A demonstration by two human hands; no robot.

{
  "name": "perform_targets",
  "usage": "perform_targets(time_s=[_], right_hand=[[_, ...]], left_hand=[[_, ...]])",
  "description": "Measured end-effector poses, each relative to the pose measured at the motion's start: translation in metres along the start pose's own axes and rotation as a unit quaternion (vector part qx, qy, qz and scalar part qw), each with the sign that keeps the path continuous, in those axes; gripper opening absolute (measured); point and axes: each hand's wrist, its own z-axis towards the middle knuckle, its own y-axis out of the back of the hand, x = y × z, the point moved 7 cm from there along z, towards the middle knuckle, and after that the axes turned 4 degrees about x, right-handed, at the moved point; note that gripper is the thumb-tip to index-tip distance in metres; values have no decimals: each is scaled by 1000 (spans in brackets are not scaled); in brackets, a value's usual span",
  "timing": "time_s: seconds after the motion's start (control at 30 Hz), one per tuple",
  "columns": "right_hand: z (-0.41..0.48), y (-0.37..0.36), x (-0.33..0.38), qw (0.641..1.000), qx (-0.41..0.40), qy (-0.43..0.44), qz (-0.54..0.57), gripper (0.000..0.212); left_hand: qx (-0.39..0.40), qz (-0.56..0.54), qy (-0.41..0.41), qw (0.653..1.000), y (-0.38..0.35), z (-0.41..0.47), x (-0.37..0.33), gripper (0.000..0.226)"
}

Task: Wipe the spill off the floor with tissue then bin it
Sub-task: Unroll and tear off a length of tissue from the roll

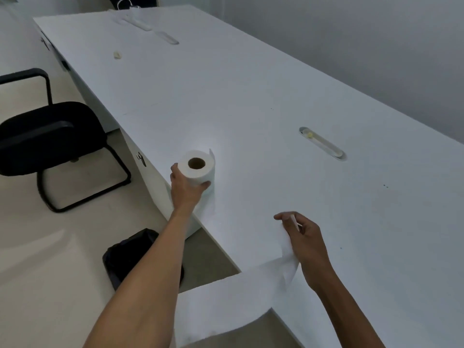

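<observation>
A white tissue roll (198, 167) stands near the left edge of the long white table (226, 96), and my left hand (184, 188) grips its side. A loose tail of tissue (208, 204) hangs from the roll over the table edge. My right hand (301, 234) pinches a long strip of tissue (231, 297) that drapes down toward me over the table's front edge. A black bin (130, 254) with a dark liner stands on the floor below the table, partly behind my left forearm. No spill shows on the floor.
A black chair (50, 136) stands on the pale floor at the left of the table. Oval cable slots (322, 144) sit in the tabletop. A small crumpled scrap (117, 55) lies far up the table. A grey wall runs along the right.
</observation>
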Motion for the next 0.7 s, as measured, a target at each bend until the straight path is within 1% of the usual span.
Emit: perform_targets(time_s=[0.07, 0.13, 0.17, 0.2, 0.23, 0.27, 0.3, 0.33, 0.4, 0.43, 0.47, 0.53, 0.6, 0.67, 0.7], right_hand=[[0, -6, 7, 1000, -16, 0, 10, 24], [-5, -12, 16, 999, -30, -1, 27, 24], [-7, -17, 19, 999, -34, -4, 37, 24], [-11, -20, 24, 998, -42, -9, 47, 24], [-18, -24, 30, 997, -52, -12, 52, 25], [-25, -29, 36, 997, -54, -12, 53, 26], [-34, -35, 42, 997, -53, -12, 55, 27], [-41, -41, 48, 997, -49, -17, 55, 28], [-62, -55, 63, 998, -43, -18, 52, 30], [-71, -60, 70, 998, -44, -13, 53, 30], [-83, -65, 78, 997, -46, -8, 55, 30], [-108, -77, 91, 997, -49, 0, 63, 30], [-135, -88, 99, 996, -50, -1, 74, 29], [-165, -100, 109, 995, -56, -5, 85, 28], [-179, -105, 113, 994, -60, -9, 90, 29]], left_hand=[[30, 10, 19, 999, 6, -5, -2, 109], [31, 15, 46, 998, 20, -21, -1, 103], [21, 19, 48, 998, 28, -33, -2, 93], [16, 21, 41, 999, 38, -50, -4, 78], [32, 12, 26, 999, 43, -69, -5, 61], [70, -4, 9, 997, 45, -90, -5, 43], [135, -14, -3, 991, 43, -113, -3, 32], [212, -15, -19, 977, 40, -140, -3, 32], [362, -9, -54, 931, 45, -196, -4, 53], [404, -4, -71, 912, 51, -217, -4, 63], [429, 4, -79, 900, 62, -235, -3, 69], [457, 2, -88, 885, 89, -260, -4, 68], [475, -17, -82, 876, 112, -279, -3, 52], [457, -55, -76, 885, 145, -294, -3, 34], [441, -72, -77, 891, 160, -300, -3, 30]])
